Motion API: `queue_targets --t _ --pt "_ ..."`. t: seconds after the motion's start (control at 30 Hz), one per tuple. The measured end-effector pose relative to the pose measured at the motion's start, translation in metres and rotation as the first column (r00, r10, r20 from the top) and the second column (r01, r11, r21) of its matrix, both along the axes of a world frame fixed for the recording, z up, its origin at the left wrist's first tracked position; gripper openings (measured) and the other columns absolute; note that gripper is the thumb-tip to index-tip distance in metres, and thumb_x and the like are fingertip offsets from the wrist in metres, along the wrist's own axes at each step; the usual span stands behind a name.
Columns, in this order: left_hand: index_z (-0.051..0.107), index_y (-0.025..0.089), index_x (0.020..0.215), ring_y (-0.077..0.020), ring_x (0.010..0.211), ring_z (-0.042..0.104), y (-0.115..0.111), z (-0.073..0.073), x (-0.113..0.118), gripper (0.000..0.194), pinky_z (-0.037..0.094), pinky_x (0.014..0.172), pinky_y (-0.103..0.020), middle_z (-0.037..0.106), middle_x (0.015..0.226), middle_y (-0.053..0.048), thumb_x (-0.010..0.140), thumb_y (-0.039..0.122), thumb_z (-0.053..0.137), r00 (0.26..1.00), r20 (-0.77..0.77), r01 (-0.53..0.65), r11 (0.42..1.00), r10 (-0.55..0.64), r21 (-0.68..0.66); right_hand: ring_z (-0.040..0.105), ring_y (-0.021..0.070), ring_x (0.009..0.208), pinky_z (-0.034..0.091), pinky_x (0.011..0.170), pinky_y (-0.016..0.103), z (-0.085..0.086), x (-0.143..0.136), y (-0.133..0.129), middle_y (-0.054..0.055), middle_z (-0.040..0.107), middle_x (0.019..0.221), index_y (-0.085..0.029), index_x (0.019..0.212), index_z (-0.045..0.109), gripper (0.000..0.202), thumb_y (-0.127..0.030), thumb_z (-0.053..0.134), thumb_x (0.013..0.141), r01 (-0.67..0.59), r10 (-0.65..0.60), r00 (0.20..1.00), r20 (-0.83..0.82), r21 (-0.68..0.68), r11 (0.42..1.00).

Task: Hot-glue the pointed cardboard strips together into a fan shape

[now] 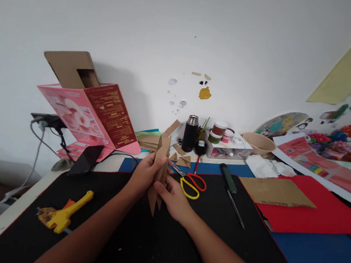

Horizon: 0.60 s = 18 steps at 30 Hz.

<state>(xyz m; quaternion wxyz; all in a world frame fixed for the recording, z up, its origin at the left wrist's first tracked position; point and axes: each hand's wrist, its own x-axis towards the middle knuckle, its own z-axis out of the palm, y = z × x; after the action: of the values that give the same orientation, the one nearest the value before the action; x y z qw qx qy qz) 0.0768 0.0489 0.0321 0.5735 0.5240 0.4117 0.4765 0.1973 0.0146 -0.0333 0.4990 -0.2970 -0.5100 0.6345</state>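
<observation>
Both hands hold one folded cardboard piece (162, 153) upright above the black mat (151, 246). Its lower end tapers into pointed tips. My left hand (146, 172) grips the left side with the thumb across the front. From the right, my right hand (173, 196) closes on the lower part, thumb in front; its other fingers are partly hidden behind the cardboard. Just right of my hands lie scissors (190, 183) with one red and one yellow handle. Small cardboard scraps (184, 161) lie behind them.
A yellow glue gun (66, 212) rests at left, near a phone (86, 160) and a pink box (80, 113). A black bottle (190, 134) and paint jars (218, 130) stand behind. Rightward lie a dark-handled pointed tool (232, 192), a cardboard sheet (277, 191) and red sheet (317, 217).
</observation>
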Motion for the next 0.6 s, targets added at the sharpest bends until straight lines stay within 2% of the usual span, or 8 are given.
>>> queue_targets --t 0.23,0.37,0.47,0.6 --pt "0.066 0.016 0.086 -0.0206 0.058 0.068 0.001 -0.005 0.002 0.052 0.054 0.055 -0.031 0.074 0.069 -0.005 0.074 0.066 0.075 0.999 0.025 -0.020 0.999 0.021 -0.038 0.067 0.0236 0.086 0.053 0.079 0.035 -0.001 0.000 0.001 0.004 0.070 0.091 -0.018 0.100 0.067 0.053 -0.068 0.071 0.082 0.027 -0.028 0.998 0.060 0.020 0.999" --pt "0.065 0.016 0.084 -0.0231 0.065 0.071 -0.001 -0.006 0.003 0.050 0.054 0.056 -0.029 0.074 0.069 -0.006 0.074 0.064 0.076 0.997 0.041 -0.067 0.997 0.068 -0.027 0.064 0.0227 0.085 0.052 0.076 0.034 -0.004 0.004 0.003 0.005 0.069 0.091 -0.017 0.092 0.066 0.054 -0.069 0.068 0.083 0.053 -0.060 0.990 0.128 0.056 0.997" --pt "0.065 0.016 0.084 -0.0228 0.064 0.071 0.000 -0.010 0.004 0.049 0.054 0.056 -0.029 0.073 0.069 -0.006 0.076 0.063 0.075 0.996 0.048 -0.076 0.997 0.077 -0.019 0.064 0.0233 0.088 0.051 0.079 0.035 -0.005 0.005 0.004 0.006 0.069 0.094 -0.016 0.092 0.067 0.053 -0.069 0.066 0.085 0.062 -0.078 0.983 0.168 0.093 0.994" --pt "0.068 0.015 0.089 -0.0222 0.064 0.071 0.003 -0.013 0.002 0.049 0.055 0.056 -0.030 0.075 0.073 -0.007 0.079 0.062 0.074 0.999 0.044 -0.028 0.999 0.029 -0.017 0.067 0.0231 0.087 0.052 0.079 0.034 -0.003 0.002 0.002 0.005 0.072 0.095 -0.018 0.101 0.067 0.051 -0.067 0.070 0.084 0.029 -0.032 0.996 0.080 0.035 0.999"
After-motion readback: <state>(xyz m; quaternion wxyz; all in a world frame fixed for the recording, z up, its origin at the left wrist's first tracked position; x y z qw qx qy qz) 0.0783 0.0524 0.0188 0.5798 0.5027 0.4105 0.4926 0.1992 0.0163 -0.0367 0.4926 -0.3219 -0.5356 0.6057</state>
